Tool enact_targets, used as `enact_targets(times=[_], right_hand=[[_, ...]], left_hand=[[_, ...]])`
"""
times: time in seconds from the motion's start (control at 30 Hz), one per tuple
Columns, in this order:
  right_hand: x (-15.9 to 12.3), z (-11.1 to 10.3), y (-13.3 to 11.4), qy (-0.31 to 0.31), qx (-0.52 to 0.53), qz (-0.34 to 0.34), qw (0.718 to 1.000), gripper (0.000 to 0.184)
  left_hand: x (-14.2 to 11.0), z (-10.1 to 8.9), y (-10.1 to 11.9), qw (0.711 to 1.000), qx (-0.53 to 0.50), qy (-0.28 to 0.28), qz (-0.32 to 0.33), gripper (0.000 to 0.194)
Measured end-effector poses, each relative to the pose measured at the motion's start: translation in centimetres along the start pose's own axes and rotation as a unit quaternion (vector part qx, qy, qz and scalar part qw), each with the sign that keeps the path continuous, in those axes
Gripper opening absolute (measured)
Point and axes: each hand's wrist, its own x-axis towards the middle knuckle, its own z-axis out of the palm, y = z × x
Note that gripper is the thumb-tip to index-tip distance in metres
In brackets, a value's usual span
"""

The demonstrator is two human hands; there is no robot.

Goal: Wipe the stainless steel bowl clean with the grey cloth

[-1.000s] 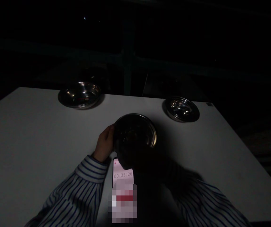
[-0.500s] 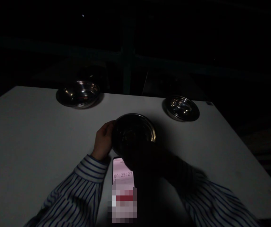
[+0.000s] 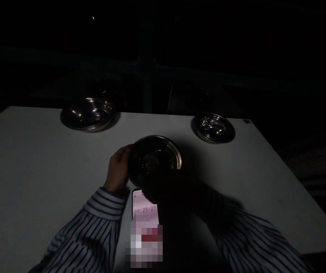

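A shiny metal bowl (image 3: 177, 157) stands in the middle of the head view, its inside mostly in shadow. My left hand (image 3: 117, 170) grips the bowl's left side, fingers closed at the rim. My right hand (image 3: 165, 187) is a dark shape over the bowl's near side; its fingers are lost in shadow, so whether it holds anything does not show. Just below the bowl lies a phone (image 3: 145, 206) with a lit timer screen, partly covered by the right hand's dark outline and partly pixelated.
The white table (image 3: 66, 163) spreads out on both sides. At its far edge sit a wider metal bowl (image 3: 87, 115) on the left and a metal bowl (image 3: 215, 129) on the right. Everything beyond the table is very dark.
The whole view has shifted slightly, so the bowls, phone and hands appear a little further left. My left hand keeps its grip on the bowl.
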Motion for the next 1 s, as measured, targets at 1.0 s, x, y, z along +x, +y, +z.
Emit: enact_targets(times=[1.0], right_hand=[[-0.8,0.4,0.6,0.027,0.096,0.027,0.995,0.034]], left_hand=[[0.4,-1.0,-0.5,0.999,-0.037,-0.007,-0.015,0.039]])
